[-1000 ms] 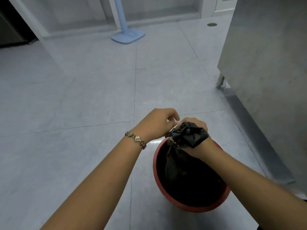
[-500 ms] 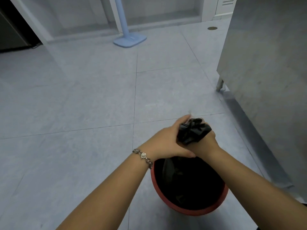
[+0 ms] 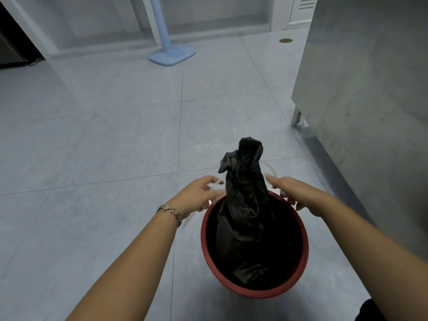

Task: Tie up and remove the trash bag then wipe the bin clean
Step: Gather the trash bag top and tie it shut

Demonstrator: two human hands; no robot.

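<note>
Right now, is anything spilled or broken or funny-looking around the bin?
Nothing looks spilled or broken. The one funny thing is the black trash bag: its gathered top stands up out of the red bin on its own, with the left hand and right hand open on either side, not gripping it.

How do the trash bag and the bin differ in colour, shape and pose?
The trash bag is black and crumpled; the bin is red with a smooth rim. The trash bag narrows to a gathered neck that stands above the rim, while the bin is round and open at the top. The trash bag is soft and creased, the bin rigid. Both stand upright, the bag's lower part inside the bin.
</note>
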